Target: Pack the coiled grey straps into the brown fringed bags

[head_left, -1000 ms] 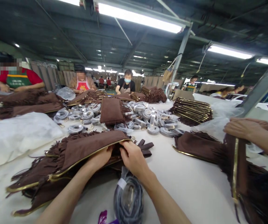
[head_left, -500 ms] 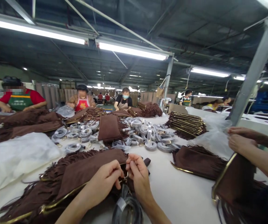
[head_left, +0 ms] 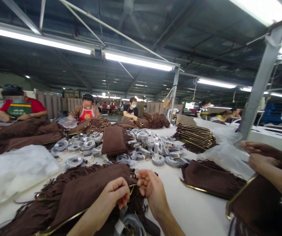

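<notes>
My left hand (head_left: 116, 196) is closed in a pinch at a small gold clip (head_left: 131, 187), beside the zipped end of a dark brown fringed bag (head_left: 93, 183). Just below it lies a coiled strap in clear plastic (head_left: 132, 224), partly cut off by the lower edge. My right hand (head_left: 153, 193) faces it with bent fingers at the bag's corner; whatever is between those fingertips is hidden. Brown fringe spreads under both hands, and a gold zip runs along the bag's near edge.
Many plastic-wrapped strap coils (head_left: 145, 139) lie mid-table around another brown bag (head_left: 113, 140). White plastic sheeting (head_left: 20, 173) covers the left. At right are stacked bags (head_left: 195, 136), a single bag (head_left: 212, 177) and a co-worker's hands (head_left: 263, 157) on a bag. Other people work across the table.
My right hand has drawn slightly right, and its fingers have loosened from their earlier pinch. The coiled strap sits lower in view. Across the table a person has lifted their head.
</notes>
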Demonstrator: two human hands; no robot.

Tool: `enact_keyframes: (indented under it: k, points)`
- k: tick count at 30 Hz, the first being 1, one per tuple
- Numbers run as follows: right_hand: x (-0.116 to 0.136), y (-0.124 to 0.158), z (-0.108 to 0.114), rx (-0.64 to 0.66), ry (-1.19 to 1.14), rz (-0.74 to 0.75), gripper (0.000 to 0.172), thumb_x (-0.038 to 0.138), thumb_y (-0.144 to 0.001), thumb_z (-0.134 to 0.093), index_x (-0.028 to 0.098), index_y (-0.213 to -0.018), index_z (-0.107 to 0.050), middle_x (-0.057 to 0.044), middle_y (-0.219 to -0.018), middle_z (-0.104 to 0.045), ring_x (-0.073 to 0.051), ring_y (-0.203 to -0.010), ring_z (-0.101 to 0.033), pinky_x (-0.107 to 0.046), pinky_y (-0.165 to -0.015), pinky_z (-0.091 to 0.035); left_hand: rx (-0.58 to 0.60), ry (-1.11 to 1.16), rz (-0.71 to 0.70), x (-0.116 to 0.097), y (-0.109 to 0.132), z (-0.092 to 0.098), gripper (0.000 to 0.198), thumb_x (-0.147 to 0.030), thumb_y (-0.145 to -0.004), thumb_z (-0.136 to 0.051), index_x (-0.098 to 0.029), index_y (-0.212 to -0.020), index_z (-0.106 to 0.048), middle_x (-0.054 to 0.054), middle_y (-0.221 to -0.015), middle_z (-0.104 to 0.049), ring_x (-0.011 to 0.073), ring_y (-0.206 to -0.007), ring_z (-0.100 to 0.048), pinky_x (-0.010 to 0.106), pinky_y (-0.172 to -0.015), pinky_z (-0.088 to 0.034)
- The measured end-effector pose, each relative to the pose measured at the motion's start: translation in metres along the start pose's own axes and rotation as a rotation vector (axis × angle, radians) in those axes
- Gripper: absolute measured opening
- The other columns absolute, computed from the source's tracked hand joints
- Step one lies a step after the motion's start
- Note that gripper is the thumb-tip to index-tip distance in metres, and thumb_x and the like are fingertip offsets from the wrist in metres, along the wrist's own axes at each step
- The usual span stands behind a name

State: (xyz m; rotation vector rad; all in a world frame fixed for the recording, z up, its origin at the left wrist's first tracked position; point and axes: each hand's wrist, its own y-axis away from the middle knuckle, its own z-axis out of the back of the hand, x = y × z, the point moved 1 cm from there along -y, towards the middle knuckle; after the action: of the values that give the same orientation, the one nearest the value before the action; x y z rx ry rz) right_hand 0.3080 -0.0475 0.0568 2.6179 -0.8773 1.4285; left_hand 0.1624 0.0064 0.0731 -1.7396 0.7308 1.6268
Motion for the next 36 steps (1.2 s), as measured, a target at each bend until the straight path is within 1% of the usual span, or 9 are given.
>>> enact_keyframes:
  k: [3,5,7,11,16,20,24,29,36]
  points:
    - [-0.001,0.004,-0.001,0.097,0.123,-0.047,0.042,0.048,-0.07,-0.077,0.014,-0.094,-0.069,-0.008,-0.083,-0.071,-0.007,-0.05,-0.053,-0.015,-0.037,-0.033,0.0,-0.011,-0.007,0.002,-0.001,0.0,0.03,-0.045,-0.073,-0.061,-0.018,-0.066,-0.05,-0.004,-0.057,-0.052,0.0077,-0.047,-0.042,0.021,-0.046,-0.029]
    - [-0.004,0.008,-0.005,0.146,0.197,-0.049,0.041,0.047,-0.07,-0.077,0.014,-0.094,-0.071,-0.005,-0.073,-0.07,-0.004,-0.041,-0.046,-0.015,-0.035,-0.029,-0.013,-0.031,-0.002,0.0,0.0,-0.003,0.031,-0.046,-0.073,-0.061,-0.017,-0.066,-0.05,-0.004,-0.057,-0.052,0.0081,-0.049,-0.043,0.021,-0.048,-0.031]
    - [-0.007,0.012,-0.01,0.173,0.247,-0.025,0.035,0.046,-0.073,-0.075,0.014,-0.087,-0.071,0.0,-0.06,-0.065,-0.004,-0.036,-0.043,-0.015,-0.035,-0.028,-0.005,-0.044,0.005,-0.005,0.003,-0.006,0.032,-0.047,-0.073,-0.062,-0.018,-0.067,-0.05,-0.003,-0.058,-0.052,0.0081,-0.049,-0.043,0.021,-0.048,-0.031]
    - [-0.008,0.016,-0.015,0.183,0.215,-0.008,0.03,0.045,-0.075,-0.074,0.015,-0.073,-0.068,0.001,-0.055,-0.063,-0.008,-0.042,-0.054,-0.016,-0.038,-0.037,0.023,-0.07,0.023,-0.015,0.008,-0.01,0.033,-0.048,-0.074,-0.061,-0.017,-0.069,-0.051,-0.001,-0.062,-0.056,0.0081,-0.05,-0.042,0.021,-0.049,-0.031]
    - [-0.008,0.015,-0.011,0.129,0.216,-0.072,0.036,0.047,-0.067,-0.08,0.014,-0.078,-0.072,-0.004,-0.063,-0.069,-0.012,-0.053,-0.062,-0.022,-0.051,-0.052,-0.055,-0.062,0.031,-0.019,0.009,-0.008,0.033,-0.05,-0.073,-0.059,-0.018,-0.069,-0.051,-0.003,-0.054,-0.054,0.008,-0.047,-0.044,0.02,-0.046,-0.03]
    - [-0.007,0.012,-0.006,0.115,0.218,-0.038,0.035,0.047,-0.068,-0.079,0.014,-0.081,-0.073,-0.002,-0.058,-0.067,-0.011,-0.049,-0.06,-0.021,-0.05,-0.05,-0.143,-0.019,0.015,-0.014,0.005,-0.004,0.036,-0.054,-0.073,-0.057,-0.02,-0.071,-0.047,-0.001,-0.063,-0.061,0.0081,-0.044,-0.049,0.018,-0.037,-0.022]
    - [-0.004,0.01,-0.006,0.122,0.239,-0.004,0.033,0.047,-0.069,-0.078,0.015,-0.077,-0.071,0.0,-0.057,-0.064,-0.01,-0.047,-0.058,-0.019,-0.047,-0.048,-0.214,-0.019,0.008,-0.008,0.001,-0.002,0.034,-0.051,-0.07,-0.061,-0.02,-0.069,-0.047,-0.01,-0.045,-0.043,0.0042,-0.035,-0.031,0.017,-0.036,-0.015]
    - [-0.006,0.01,-0.007,0.132,0.328,0.006,0.036,0.051,-0.069,-0.076,0.016,-0.073,-0.067,0.001,-0.06,-0.063,-0.011,-0.048,-0.058,-0.021,-0.047,-0.049,-0.243,-0.022,0.004,-0.004,-0.001,-0.004,0.035,-0.051,-0.066,-0.065,-0.018,-0.069,-0.053,-0.009,-0.044,-0.042,0.0047,-0.039,-0.028,0.019,-0.039,-0.016]
    - [-0.009,0.013,-0.008,0.176,0.474,0.069,0.034,0.051,-0.076,-0.069,0.017,-0.075,-0.067,0.001,-0.052,-0.062,-0.012,-0.047,-0.057,-0.022,-0.051,-0.048,-0.255,-0.209,-0.08,-0.002,-0.001,-0.003,0.023,-0.041,-0.071,-0.058,-0.018,-0.067,-0.055,-0.009,-0.047,-0.039,0.0076,-0.043,-0.029,0.021,-0.042,-0.021]
